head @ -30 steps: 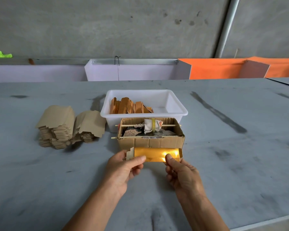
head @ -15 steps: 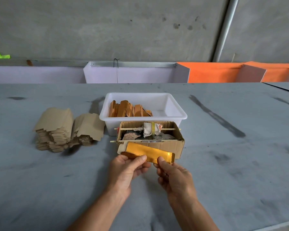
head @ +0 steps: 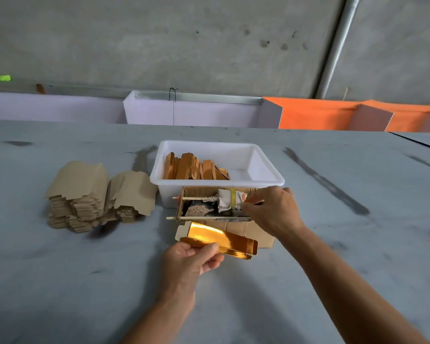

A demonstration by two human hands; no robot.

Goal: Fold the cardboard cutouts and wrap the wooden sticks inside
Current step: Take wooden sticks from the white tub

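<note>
From the head view, the left hand [head: 191, 259] pinches a gold-faced cardboard cutout [head: 221, 238] by its near left edge, thumb on top and fingers curled beneath, holding it just above the grey table [head: 358, 244]. The cutout is partly folded into a long trough, its shiny side up, slanting from upper left to lower right, with a plain tab showing at its left end. Just beyond it sits an open brown cardboard box [head: 248, 230], and the right hand [head: 271, 209] reaches over the box's right part, fingers curled with the tips drawn together over the contents; whether they actually hold anything cannot be told. Two thin wooden sticks [head: 196, 218] lie across the box and poke out past its left wall, one nearer, one farther. Inside the box are a pale cloth bundle with a yellow band [head: 230, 201] and some rough brownish scraps. Touching the box's far side is a white plastic tub [head: 263, 165] holding orange-brown folded pieces [head: 191, 167] leaning together in its left half. Well to the left on the table stand two stacks of plain brown cardboard cutouts [head: 82, 194], the left stack taller. Along the table's far edge run lilac and orange panels [head: 315, 112] below a concrete wall.
</note>
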